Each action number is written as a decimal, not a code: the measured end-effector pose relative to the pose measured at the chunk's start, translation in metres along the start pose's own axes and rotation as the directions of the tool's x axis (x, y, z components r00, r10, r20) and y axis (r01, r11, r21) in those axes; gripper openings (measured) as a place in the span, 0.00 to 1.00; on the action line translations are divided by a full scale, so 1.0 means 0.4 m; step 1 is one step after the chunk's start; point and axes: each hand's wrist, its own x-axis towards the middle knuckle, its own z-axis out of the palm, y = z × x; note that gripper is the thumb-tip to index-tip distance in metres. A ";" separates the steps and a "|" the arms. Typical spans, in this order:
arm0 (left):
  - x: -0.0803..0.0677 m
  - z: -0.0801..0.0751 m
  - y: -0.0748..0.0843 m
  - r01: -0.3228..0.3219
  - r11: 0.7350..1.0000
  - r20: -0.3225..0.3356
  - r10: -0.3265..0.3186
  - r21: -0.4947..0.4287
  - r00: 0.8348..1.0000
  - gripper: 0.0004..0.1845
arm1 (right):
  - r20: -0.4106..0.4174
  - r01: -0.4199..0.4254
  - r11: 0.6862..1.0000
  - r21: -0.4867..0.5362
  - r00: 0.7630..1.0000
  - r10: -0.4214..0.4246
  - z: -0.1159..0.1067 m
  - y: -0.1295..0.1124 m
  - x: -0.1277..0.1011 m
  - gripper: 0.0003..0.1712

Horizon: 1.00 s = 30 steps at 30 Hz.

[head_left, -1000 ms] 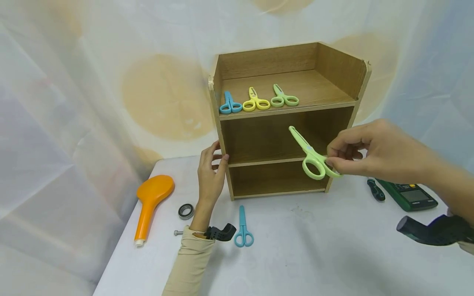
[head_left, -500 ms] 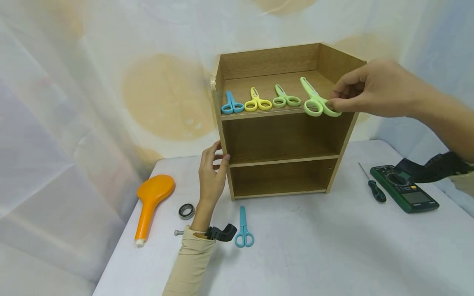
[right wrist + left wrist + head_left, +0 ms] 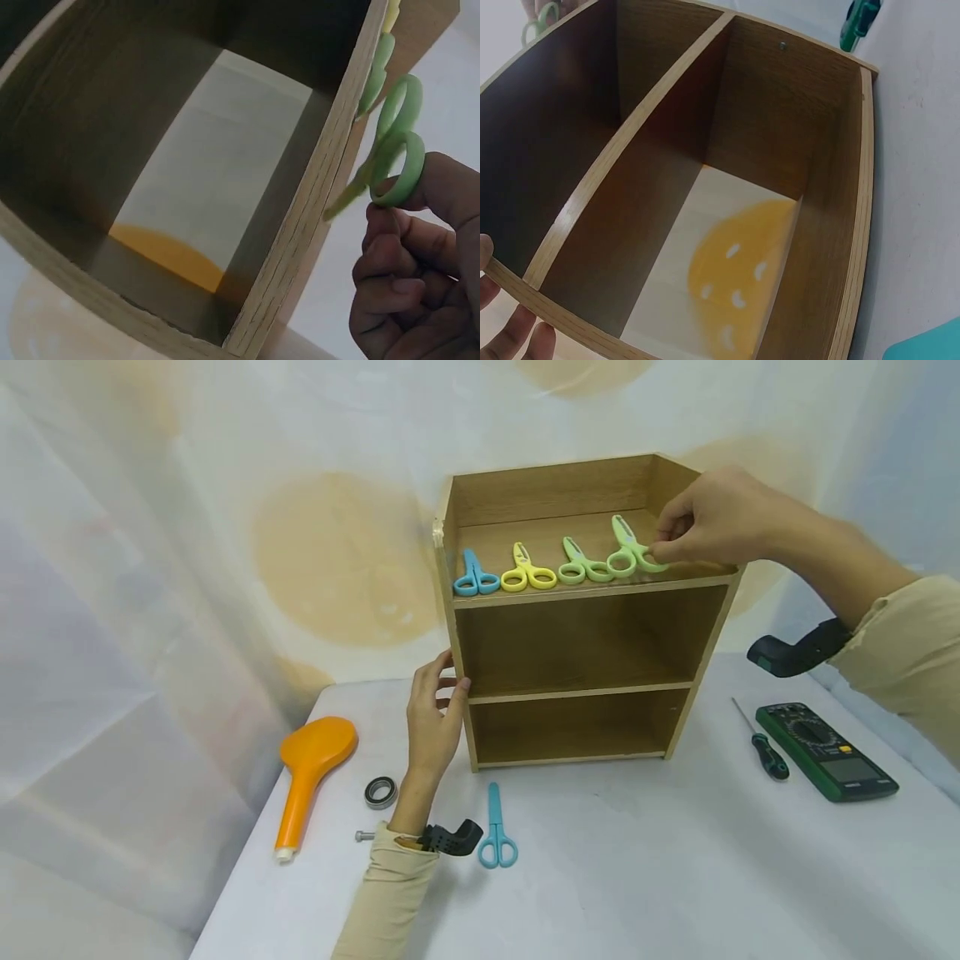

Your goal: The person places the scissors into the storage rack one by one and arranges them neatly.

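The wooden shelf unit (image 3: pixel 585 610) is the thing to steer by: matte oak-grain board with square edges, three tiers, open at the front, standing on a white cloth-covered table (image 3: pixel 637 877). On its top tier lie small plastic scissors with smooth rounded loop handles: a blue pair (image 3: pixel 475 577) nearest the left wall, a yellow pair (image 3: pixel 527 572) next, then a pale green pair (image 3: pixel 580 565). Just right of those sits another green pair of scissors (image 3: pixel 628 550), and the right hand (image 3: pixel 712 522) has its curled fingertips (image 3: pixel 390 217) pinching one handle loop, blades pointing toward the shelf's back panel. The left hand (image 3: pixel 433 714) rests against the shelf's left front edge at the middle board, fingers loosely bent round the edge. In front of the shelf, on the table, lies a second blue pair (image 3: pixel 496 835).
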 end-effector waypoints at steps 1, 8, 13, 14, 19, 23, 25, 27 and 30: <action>-0.002 0.002 0.002 0.003 1.000 0.004 -0.003 -0.002 1.000 0.26 | 0.015 -0.009 1.000 -0.007 1.000 0.009 0.001 0.003 0.005 0.09; -0.004 0.005 0.015 -0.024 1.000 -0.008 0.024 -0.007 1.000 0.26 | 0.064 -0.034 0.996 -0.085 0.997 0.040 -0.007 0.015 0.014 0.12; -0.002 0.004 0.025 -0.022 1.000 -0.003 0.022 0.010 1.000 0.26 | 0.097 -0.042 0.992 -0.122 0.994 0.054 -0.015 0.016 0.016 0.12; -0.003 0.004 0.027 -0.020 1.000 -0.002 0.020 0.012 1.000 0.26 | 0.109 -0.041 0.991 -0.128 0.992 0.055 -0.015 0.016 0.017 0.12; -0.001 0.003 0.036 -0.018 1.000 -0.002 0.018 0.006 1.000 0.27 | 0.174 -0.054 0.990 -0.130 0.982 0.076 -0.010 0.013 0.021 0.12; 0.001 0.005 0.038 -0.007 1.000 0.004 0.007 -0.002 1.000 0.27 | 0.176 -0.068 0.990 -0.127 0.980 0.090 -0.003 0.010 0.018 0.12; 0.000 0.006 0.039 -0.002 1.000 0.005 0.002 -0.001 1.000 0.27 | 0.166 -0.072 0.989 -0.132 0.982 0.093 0.000 0.008 0.014 0.12; -0.002 0.006 0.038 -0.001 1.000 0.008 0.001 0.002 1.000 0.27 | 0.167 -0.076 0.987 -0.139 0.981 0.099 0.002 0.006 0.010 0.12; -0.004 0.007 0.037 -0.007 1.000 0.010 0.007 0.006 1.000 0.27 | 0.166 -0.076 0.985 -0.154 0.981 0.101 0.004 0.004 0.006 0.12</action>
